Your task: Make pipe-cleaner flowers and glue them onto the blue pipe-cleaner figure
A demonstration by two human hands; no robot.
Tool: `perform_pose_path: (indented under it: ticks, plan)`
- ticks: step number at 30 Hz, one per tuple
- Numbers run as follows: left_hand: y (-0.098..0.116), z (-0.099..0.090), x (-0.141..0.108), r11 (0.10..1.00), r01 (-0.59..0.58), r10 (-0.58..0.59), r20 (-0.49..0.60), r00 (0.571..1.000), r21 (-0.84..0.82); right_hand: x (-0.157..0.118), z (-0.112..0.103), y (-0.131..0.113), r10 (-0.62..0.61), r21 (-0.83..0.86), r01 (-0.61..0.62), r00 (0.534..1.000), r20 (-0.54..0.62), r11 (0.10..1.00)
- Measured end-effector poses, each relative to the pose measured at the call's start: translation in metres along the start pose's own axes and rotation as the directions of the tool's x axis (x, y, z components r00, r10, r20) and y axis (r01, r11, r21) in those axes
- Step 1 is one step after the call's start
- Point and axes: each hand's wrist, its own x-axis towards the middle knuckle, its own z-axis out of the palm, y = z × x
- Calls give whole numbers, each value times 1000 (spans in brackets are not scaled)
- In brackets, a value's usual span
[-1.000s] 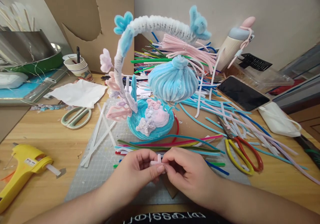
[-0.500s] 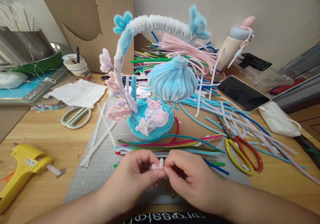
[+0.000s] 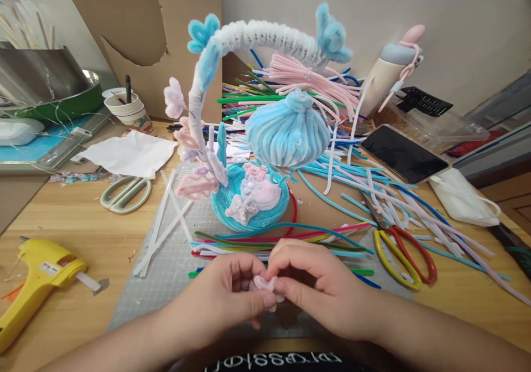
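In my head view, I count the clock from the hands, with twelve straight ahead. My left hand (image 3: 244, 294) is closed, with a pale pink fuzzy piece (image 3: 264, 284) pinched between thumb and fingers. My right hand (image 3: 301, 283) is drawn in narrow too, its thumb and fingertips gripping the same piece from three o'clock, so it sits between both hands, low and near the middle of my view, above the grey cutting mat (image 3: 153, 300). Fingers hide part of it, and I can't make out its full shape.

At twelve, just beyond the hands, I have loose coloured fuzzy stems (image 3: 286, 238) lying crosswise. Past them stands a blue coiled base (image 3: 224, 208) with a white wrapped arch (image 3: 265, 33) curving over it and a blue pleated shell (image 3: 288, 131) beneath the arch.

The yellow glue gun (image 3: 50, 267) lies on the wooden surface (image 3: 83, 222) at nine, pale green-handled scissors (image 3: 124, 195) at ten, a paper cup (image 3: 124, 109) at eleven. Red-and-yellow-handled scissors (image 3: 415, 253) rest towards two, and a dark-screened phone (image 3: 404, 153) between one and two.
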Motion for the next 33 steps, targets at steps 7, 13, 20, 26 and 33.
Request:
perform_pose_path:
  ticks: [7, 13, 20, 26, 33]
  plan:
    - [-3, -7, 2, 992, -79, 73, -66, 995, -102, -2, 0, 6, -228, -320, 227, 973, 34, 920]
    - [-7, -5, 6, 991, -63, 55, -72, 996, -119, -6, 3, 1, -298, -515, 319, 946, 126, 796]
    - [-4, 13, -2, 972, -224, 234, -271, 934, 68, -3, 18, 2, 322, 327, -296, 946, -27, 897]
    - [-6, 1, 4, 989, -137, 147, -205, 968, 63, 2, 11, 6, 310, 290, -303, 950, 21, 908]
    - [1, -4, 4, 987, -121, 111, -94, 989, -106, -3, 3, 6, -46, -234, 25, 995, -88, 972]
